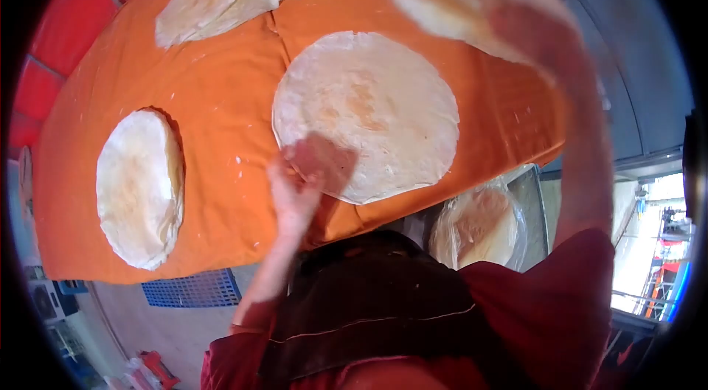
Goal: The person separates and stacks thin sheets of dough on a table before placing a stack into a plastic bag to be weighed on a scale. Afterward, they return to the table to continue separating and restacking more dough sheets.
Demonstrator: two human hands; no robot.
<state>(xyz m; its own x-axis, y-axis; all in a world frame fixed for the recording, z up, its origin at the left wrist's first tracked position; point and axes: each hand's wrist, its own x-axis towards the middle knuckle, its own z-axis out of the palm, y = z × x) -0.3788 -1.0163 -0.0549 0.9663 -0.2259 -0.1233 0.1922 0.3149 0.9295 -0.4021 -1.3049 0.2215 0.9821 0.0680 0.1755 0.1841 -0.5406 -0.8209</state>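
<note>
A large round flatbread [376,110] lies flat on the orange cloth [221,110] in front of me. My left hand [295,187] is at its lower left edge, fingers curled in; whatever they may pinch is hidden. My right hand [516,10], raised at the upper right and blurred by motion, is at another flatbread [435,7], also blurred; its fingers cannot be made out. To the left sits a stack of flatbreads [136,191]. More flatbreads [203,3] overlap at the far edge of the cloth.
Below the cloth's right edge, a clear plastic bag [479,231] holds flatbread, close to my body. A blue plastic crate [192,289] stands under the front left edge. Red padding [66,29] borders the far left, and grey panels [612,58] the right.
</note>
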